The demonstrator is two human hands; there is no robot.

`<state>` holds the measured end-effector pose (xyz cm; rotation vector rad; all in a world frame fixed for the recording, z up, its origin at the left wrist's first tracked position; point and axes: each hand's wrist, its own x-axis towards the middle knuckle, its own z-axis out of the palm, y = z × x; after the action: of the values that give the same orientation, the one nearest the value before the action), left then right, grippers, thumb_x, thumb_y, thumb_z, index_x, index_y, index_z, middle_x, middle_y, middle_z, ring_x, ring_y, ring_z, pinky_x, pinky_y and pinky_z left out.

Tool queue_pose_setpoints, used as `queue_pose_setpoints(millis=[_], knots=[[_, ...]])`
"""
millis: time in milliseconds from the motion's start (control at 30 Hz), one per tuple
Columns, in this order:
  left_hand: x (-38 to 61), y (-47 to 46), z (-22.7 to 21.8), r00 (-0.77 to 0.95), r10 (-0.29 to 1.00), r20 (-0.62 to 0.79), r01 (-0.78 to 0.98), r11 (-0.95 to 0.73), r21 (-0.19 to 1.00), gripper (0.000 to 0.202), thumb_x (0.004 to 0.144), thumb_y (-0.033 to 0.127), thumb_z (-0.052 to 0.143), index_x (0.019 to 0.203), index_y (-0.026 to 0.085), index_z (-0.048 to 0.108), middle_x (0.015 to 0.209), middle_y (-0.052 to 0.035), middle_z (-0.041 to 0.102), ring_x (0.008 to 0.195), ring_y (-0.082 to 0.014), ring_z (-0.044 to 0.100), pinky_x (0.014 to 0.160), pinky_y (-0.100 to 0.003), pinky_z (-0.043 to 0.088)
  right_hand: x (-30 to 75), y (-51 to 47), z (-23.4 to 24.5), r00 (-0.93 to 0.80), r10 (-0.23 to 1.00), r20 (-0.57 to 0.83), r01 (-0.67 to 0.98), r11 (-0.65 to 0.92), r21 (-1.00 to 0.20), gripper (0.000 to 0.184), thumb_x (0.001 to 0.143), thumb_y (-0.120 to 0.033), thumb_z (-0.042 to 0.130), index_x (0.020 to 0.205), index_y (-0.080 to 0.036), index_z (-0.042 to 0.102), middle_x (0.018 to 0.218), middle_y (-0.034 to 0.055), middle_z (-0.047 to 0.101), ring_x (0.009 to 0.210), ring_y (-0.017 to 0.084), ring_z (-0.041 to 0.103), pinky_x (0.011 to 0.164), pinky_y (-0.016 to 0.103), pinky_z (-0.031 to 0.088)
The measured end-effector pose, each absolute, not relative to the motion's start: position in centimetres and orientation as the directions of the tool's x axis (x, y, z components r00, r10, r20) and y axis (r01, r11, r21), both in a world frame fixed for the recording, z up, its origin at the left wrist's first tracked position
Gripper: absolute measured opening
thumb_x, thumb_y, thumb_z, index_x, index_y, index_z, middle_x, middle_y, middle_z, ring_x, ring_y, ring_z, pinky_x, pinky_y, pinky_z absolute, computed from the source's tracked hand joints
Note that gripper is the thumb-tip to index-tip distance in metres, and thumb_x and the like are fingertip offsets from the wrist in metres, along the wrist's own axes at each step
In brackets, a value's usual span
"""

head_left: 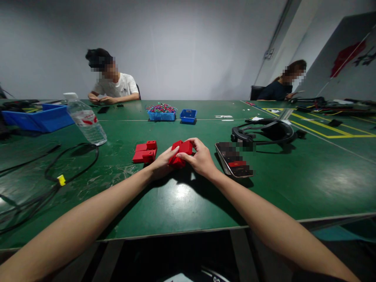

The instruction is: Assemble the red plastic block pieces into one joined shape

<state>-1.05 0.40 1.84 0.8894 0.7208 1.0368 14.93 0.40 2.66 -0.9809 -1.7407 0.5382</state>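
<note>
Red and angular, a block [185, 147] sat clasped between left hand [162, 162] and right hand [203, 159], mid-frame, over glossy green tabletop [179, 213].

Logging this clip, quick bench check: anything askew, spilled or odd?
No spill or damage I can see. The water bottle appears to lean, though lens distortion may cause that. The black cable sprawls in loose loops at left, and colored wire-like bits heap above the rim of their blue bin.

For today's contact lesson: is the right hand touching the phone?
Apart: the head view shows green tabletop between the right hand and the phone.
</note>
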Motion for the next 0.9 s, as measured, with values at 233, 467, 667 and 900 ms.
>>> queue_pose_setpoints(millis=[233,467,667,900], knots=[[-1.14,0.4,1.43,0.299,0.952,-0.067,-0.441,0.2,0.875,0.032,0.083,0.035,0.069,0.11,0.019,0.061,0.087,-0.0025,0.069,0.061,-0.0104,0.063,0.058,-0.021,0.053,14.87,0.35,2.61,-0.337,0.705,0.624,0.366,0.709,-0.603,0.053,0.079,-0.032,0.067,0.127,-0.016,0.052,0.127,0.0158,0.059,0.116,0.025,0.057,0.098,0.042,0.048],[-1.27,0.66,1.49,0.301,0.948,-0.106,-0.451,0.239,0.86,0.028,0.087,0.033,0.064,0.111,0.019,0.062,0.087,-0.0026,0.07,0.062,-0.0115,0.065,0.058,-0.022,0.054,15.27,0.48,2.53,-0.426,0.664,0.614,0.392,0.747,-0.537,0.073,0.082,-0.018,0.057,0.149,-0.017,0.028,0.144,0.0181,0.047,0.134,0.026,0.046,0.11,0.048,0.039],[-1.24,1.0,1.21,0.309,0.937,-0.16,-0.447,0.291,0.846,0.024,0.09,0.032,0.059,0.107,0.016,0.064,0.081,-0.0037,0.07,0.059,-0.012,0.064,0.058,-0.023,0.053,15.43,0.43,2.37,-0.504,0.67,0.545,0.432,0.742,-0.513,0.07,0.087,-0.028,0.056,0.15,-0.014,0.029,0.151,0.019,0.037,0.142,0.027,0.035,0.117,0.049,0.029],[-0.86,0.56,1.65,0.373,0.921,-0.11,-0.416,0.272,0.868,0.041,0.082,0.052,0.064,0.101,0.017,0.07,0.089,-0.0065,0.072,0.075,-0.0181,0.067,0.071,-0.027,0.053,15.36,0.5,1.73,-0.521,0.66,0.541,0.384,0.748,-0.542,0.089,0.084,-0.045,0.063,0.153,-0.018,0.014,0.155,0.0207,0.029,0.145,0.027,0.029,0.118,0.051,0.027]])
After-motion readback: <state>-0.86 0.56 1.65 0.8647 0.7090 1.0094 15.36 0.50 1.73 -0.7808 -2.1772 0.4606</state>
